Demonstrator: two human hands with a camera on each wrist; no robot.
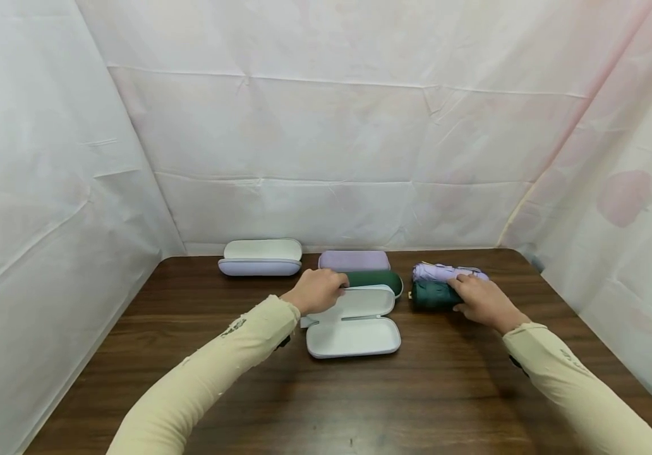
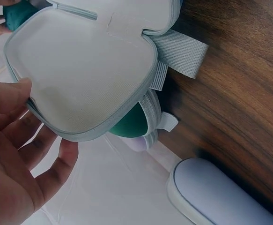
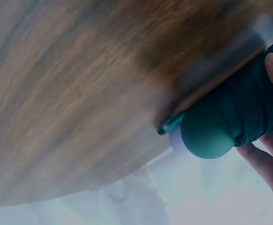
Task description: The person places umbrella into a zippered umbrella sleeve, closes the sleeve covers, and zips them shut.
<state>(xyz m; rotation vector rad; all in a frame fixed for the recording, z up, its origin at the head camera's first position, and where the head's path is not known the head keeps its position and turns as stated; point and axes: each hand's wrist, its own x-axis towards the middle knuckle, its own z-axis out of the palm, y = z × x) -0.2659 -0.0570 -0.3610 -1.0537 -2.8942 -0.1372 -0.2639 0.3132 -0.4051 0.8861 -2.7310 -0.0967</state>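
Observation:
A pale grey zippered case [image 1: 354,338] lies unfolded on the table, its white lining showing. My left hand [image 1: 316,291] pinches the rim of its raised half between thumb and fingers; the left wrist view shows this grip close up at the case's rounded end [image 2: 80,84]. Over to the right, my right hand [image 1: 482,303] grips a dark green folded umbrella [image 1: 431,295]. In the right wrist view the thumb lies on the green cloth [image 3: 248,103] with fingers beneath, and the rounded handle end [image 3: 207,135] sticks out. A lilac folded umbrella [image 1: 436,272] lies just behind the green one.
Behind the unfolded case are a dark green case [image 1: 374,278] and a purple case [image 1: 354,260]. A lilac case with a white lid [image 1: 260,268] stands open at the back left. The brown wooden table [image 1: 326,411] meets pale cloth walls [image 1: 326,139] at its back and sides.

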